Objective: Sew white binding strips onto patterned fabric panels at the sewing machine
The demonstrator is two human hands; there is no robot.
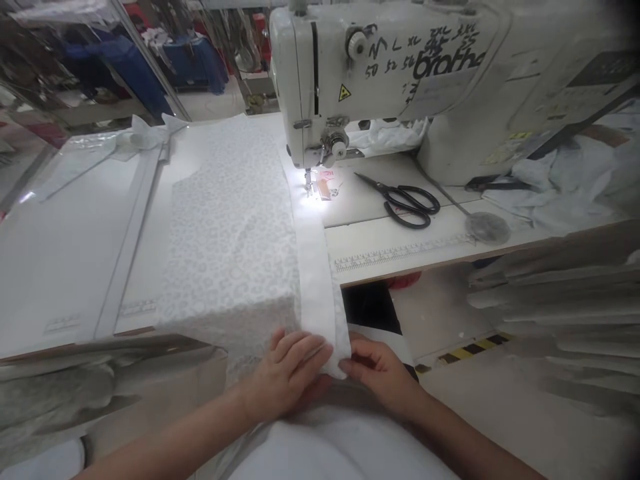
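A pale leopard-print fabric [230,227] lies across the sewing table and hangs over its front edge. Along its right side runs a plain white strip [316,273], which reaches up to the lit presser foot [309,183] of the sewing machine [380,87]. My left hand [287,373] is closed on the near end of the strip and fabric, thumb hidden beneath. At the fabric's lower right corner, my right hand [377,373] pinches the edge between thumb and fingers. Both hands are below the table edge, close to my lap.
Black-handled scissors [407,203] lie right of the needle, near a round-ended metal rod [487,228]. A printed ruler [400,252] runs along the front edge. White cloth [565,173] is heaped at right. Grey fabric layers [565,300] hang lower right. Clear plastic [95,157] lies at left.
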